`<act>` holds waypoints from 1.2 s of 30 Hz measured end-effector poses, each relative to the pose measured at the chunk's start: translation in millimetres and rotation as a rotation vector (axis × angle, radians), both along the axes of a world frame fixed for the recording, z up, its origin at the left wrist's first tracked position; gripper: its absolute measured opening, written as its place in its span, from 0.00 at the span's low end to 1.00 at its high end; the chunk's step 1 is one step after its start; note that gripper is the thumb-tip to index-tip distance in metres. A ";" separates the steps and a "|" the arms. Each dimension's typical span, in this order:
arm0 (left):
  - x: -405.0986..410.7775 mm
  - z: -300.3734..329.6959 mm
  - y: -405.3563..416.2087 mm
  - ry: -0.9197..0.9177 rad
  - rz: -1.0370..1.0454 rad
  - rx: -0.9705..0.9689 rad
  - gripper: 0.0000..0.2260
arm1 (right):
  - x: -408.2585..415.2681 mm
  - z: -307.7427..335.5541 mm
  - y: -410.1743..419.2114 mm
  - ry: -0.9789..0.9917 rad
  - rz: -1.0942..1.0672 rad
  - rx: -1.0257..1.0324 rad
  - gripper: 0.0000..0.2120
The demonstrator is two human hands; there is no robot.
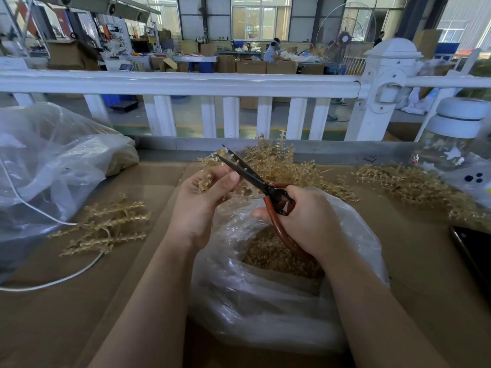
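The left hand (204, 200) pinches a plastic sprue (205, 183); the right hand (300, 221) grips the open scissors (248, 174). The blades lie near the thumb, so a hasty cut can nick it.

This is a factory hall. Beyond a white railing (186, 85) stand cardboard boxes (251, 66), blue crates (117, 98), a big standing fan (345, 35) and tall windows (260, 19). A worker (272, 53) sits at a far table. Heaps of moulded plastic sprigs (276, 160) lie on the cardboard-topped bench (66, 314).

White railing (186, 85) ahead; factory hall beyond, large windows (260, 19), cardboard boxes (252, 66), daylight.
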State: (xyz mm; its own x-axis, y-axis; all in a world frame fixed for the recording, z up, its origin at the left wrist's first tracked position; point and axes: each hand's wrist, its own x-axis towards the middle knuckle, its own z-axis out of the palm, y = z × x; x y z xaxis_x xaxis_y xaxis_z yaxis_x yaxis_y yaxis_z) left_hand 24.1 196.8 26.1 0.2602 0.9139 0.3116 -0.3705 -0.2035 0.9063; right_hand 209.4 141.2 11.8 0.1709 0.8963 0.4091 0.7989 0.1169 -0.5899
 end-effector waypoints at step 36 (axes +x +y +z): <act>20.9 -3.4 -9.8 0.144 -0.025 -0.141 0.16 | -5.5 6.0 3.3 0.471 0.080 -0.074 0.05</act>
